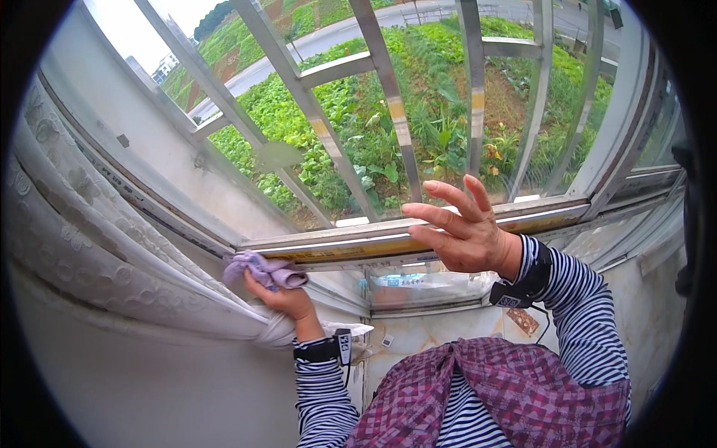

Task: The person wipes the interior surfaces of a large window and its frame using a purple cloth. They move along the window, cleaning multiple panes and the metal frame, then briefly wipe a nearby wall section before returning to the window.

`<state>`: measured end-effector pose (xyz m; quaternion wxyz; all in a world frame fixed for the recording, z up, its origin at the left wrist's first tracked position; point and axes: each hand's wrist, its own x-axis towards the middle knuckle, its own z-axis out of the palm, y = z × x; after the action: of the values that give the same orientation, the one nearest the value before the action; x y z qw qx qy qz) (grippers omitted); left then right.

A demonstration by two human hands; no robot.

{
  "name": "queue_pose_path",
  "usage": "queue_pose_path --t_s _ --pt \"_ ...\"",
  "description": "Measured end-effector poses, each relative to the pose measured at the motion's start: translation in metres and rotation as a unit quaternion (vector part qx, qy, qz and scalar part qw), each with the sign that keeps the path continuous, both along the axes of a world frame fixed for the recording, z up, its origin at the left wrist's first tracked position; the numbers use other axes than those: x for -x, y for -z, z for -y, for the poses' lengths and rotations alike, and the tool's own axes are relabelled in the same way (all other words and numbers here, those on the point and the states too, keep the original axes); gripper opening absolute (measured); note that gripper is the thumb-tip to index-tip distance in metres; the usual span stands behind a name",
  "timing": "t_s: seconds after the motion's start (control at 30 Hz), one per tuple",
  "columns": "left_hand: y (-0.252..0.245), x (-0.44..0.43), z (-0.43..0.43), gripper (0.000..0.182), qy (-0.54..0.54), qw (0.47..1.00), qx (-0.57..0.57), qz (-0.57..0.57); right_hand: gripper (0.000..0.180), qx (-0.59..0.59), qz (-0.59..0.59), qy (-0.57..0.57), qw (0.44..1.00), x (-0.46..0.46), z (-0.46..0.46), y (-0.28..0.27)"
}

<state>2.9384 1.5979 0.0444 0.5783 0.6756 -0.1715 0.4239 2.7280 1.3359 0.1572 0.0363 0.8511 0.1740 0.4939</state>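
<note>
A bunched purple cloth (pixel 268 270) is gripped in my left hand (pixel 285 305). It touches the lower left corner of the window frame (pixel 347 249), where a yellow strip with writing runs along the rail. My right hand (pixel 468 238) is raised in front of that rail, holding nothing, its fingers spread apart. Beyond the fingers is the window glass (pixel 277 157), with a pale rounded patch on it. Whether the right hand touches the frame I cannot tell.
A white patterned curtain (pixel 140 246), knotted near my left wrist, hangs at the left. Metal security bars (pixel 400 120) stand outside the window, with vegetable plots (pixel 330 106) beyond. Below the rail is a lower glass pane (pixel 425 285). Marble-look tiles (pixel 403 330) lie beneath.
</note>
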Motion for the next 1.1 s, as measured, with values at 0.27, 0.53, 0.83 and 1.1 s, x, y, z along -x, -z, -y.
queue_pose_path --t_s 0.27,0.53,0.83,1.1 --pt "0.014 0.04 0.03 0.05 0.019 0.99 -0.119 0.07 0.021 -0.017 -0.006 -0.014 1.0 0.005 0.0 0.009" --pt "-0.018 0.01 0.029 0.048 -0.063 0.989 -0.082 0.109 0.023 -0.056 -0.068 0.025 0.996 0.068 0.019 0.048" --pt "-0.006 0.092 0.089 0.035 0.051 0.945 -0.246 0.21 0.024 -0.098 -0.045 0.161 0.981 0.121 0.035 0.06" --pt "-0.007 0.165 0.147 0.032 0.231 0.924 -0.221 0.209 0.03 -0.164 -0.026 0.062 0.984 0.123 0.022 0.086"
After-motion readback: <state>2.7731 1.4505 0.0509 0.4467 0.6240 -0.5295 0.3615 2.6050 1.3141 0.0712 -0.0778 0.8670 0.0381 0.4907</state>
